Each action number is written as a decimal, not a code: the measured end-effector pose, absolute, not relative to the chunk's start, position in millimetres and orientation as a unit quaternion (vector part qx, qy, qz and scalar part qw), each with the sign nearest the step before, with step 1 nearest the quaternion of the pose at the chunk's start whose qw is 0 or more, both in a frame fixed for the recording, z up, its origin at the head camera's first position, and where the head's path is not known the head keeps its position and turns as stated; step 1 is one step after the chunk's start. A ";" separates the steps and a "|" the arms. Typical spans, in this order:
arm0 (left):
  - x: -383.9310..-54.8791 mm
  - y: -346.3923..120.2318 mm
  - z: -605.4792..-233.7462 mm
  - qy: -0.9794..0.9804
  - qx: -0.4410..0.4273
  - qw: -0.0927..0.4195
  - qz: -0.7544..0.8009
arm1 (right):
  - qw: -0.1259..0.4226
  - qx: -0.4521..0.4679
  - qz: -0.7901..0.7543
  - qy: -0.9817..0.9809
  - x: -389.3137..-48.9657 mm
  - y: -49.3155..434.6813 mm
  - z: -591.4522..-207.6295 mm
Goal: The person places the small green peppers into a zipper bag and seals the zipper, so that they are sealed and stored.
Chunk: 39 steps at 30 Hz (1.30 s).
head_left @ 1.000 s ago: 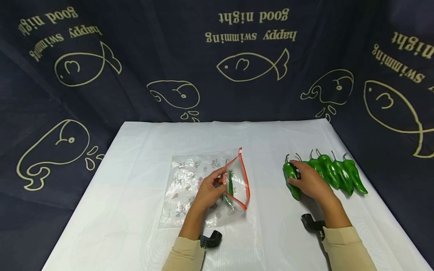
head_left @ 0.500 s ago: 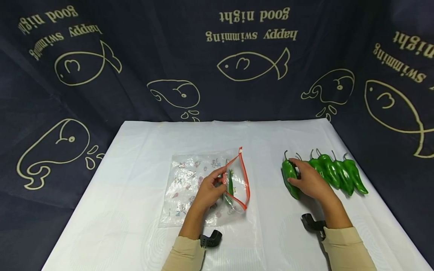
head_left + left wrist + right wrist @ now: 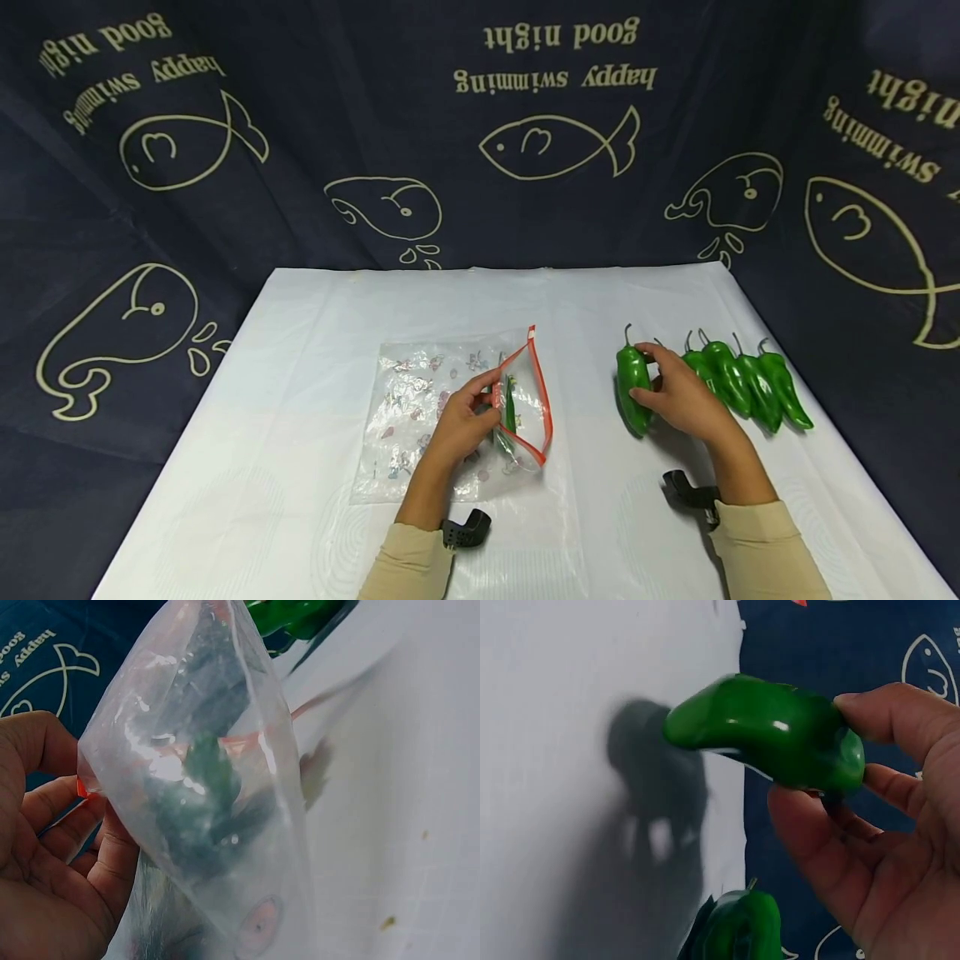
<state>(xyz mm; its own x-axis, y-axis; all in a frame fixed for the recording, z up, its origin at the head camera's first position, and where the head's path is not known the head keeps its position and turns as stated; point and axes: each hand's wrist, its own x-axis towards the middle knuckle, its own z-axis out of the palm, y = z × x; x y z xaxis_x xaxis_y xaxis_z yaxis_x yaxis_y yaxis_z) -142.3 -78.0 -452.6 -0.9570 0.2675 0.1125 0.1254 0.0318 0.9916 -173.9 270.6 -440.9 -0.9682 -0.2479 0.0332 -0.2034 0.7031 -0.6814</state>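
My right hand [image 3: 678, 396] grips a glossy green pepper [image 3: 633, 390] between thumb and fingers, its thin stem pointing away from me. In the right wrist view the held pepper [image 3: 765, 731] hangs above the white surface and casts a shadow there. My left hand [image 3: 467, 421] pinches the red-edged rim of a clear zip bag [image 3: 408, 417] printed with small figures, and its mouth gapes to the right. Something green [image 3: 511, 408] shows inside the mouth; through the plastic in the left wrist view it is a blurred green shape [image 3: 210, 769].
Several more green peppers [image 3: 723, 379] lie side by side right of my right hand, partly hidden by it. The white-covered table [image 3: 322, 308] ends at a dark cloth [image 3: 412, 100] printed with fish and lettering.
My right hand has lifted the pepper and shifted it slightly left and away from the row, turning it more upright in view. The left hand and the bag have stayed put.
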 end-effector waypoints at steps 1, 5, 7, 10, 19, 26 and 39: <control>-142.2 -78.0 -452.5 0.716 0.137 0.052 0.682 | 0.028 -0.124 -0.371 0.920 -174.1 269.2 -440.2; -142.2 -77.8 -452.7 0.718 0.135 0.050 0.681 | 0.017 -0.132 -0.398 0.908 -174.8 263.2 -439.4; -142.2 -77.7 -453.0 0.718 0.134 0.050 0.681 | 0.015 -0.136 -0.413 0.900 -175.4 259.8 -439.4; -142.4 -77.8 -453.4 0.718 0.135 0.050 0.681 | 0.018 -0.134 -0.436 0.890 -176.4 254.4 -439.9; -142.3 -78.6 -452.9 0.722 0.140 0.048 0.676 | 0.014 -0.125 -0.488 0.864 -177.5 235.5 -441.2; -141.6 -78.1 -451.5 0.724 0.142 0.042 0.674 | 0.016 -0.114 -0.513 0.851 -176.7 220.2 -442.2; -141.4 -78.0 -450.8 0.722 0.137 0.045 0.677 | 0.013 -0.120 -0.528 0.841 -179.3 189.5 -447.6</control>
